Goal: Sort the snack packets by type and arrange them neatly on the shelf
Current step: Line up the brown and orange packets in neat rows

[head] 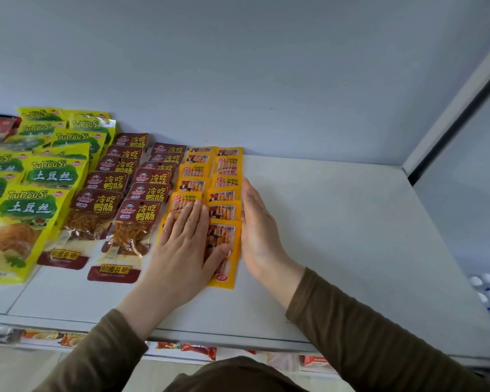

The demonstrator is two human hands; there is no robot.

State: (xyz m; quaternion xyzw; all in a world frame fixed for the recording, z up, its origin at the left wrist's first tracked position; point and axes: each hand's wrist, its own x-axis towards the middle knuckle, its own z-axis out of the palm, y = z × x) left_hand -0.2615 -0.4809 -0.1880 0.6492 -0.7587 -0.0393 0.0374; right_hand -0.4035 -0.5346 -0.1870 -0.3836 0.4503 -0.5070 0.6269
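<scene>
head view looks down, close over shelf (337,222).

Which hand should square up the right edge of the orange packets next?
Right hand: it stands on edge against the orange packets' right side. The left hand lies flat on them, holding them down.

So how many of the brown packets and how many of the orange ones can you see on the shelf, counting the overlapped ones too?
Brown packets: 11
Orange packets: 12
Total: 23
</scene>
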